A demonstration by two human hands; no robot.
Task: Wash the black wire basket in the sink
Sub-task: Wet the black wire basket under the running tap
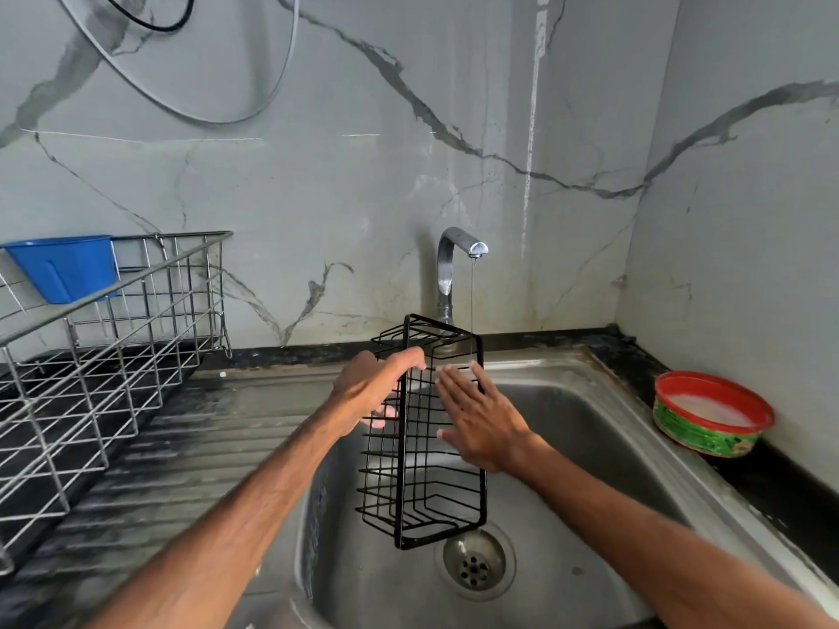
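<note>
The basket [423, 447] is up in the air over the sink [576, 451], standing on its end, with its top just under the tap [447, 265] and its bottom above the drain [474, 562]. A thin line of water [472, 297] falls onto the top right corner. The job now looks like rinsing and rubbing the wires. To do it well, the water should run down every side, so the basket needs to be turned bit by bit under the stream. The rubbing hand should slide along the wires, not across them, and get into the corners where dirt hides. Wet wire is slippery, so the holding hand must hold on tight, or the basket may drop and bang in the sink. The stream is small, so go slow. A tub [710, 415] with white stuff in it, maybe soap, sits on the counter to the right if more is needed. The left hand [374, 392] holds the basket near the top of its left side, with fingers curled around the wires. The right hand [481, 419] is flat and wide, fingers straight and pointing up, palm laid on the front wires. Both arms reach forward over the sink.
</note>
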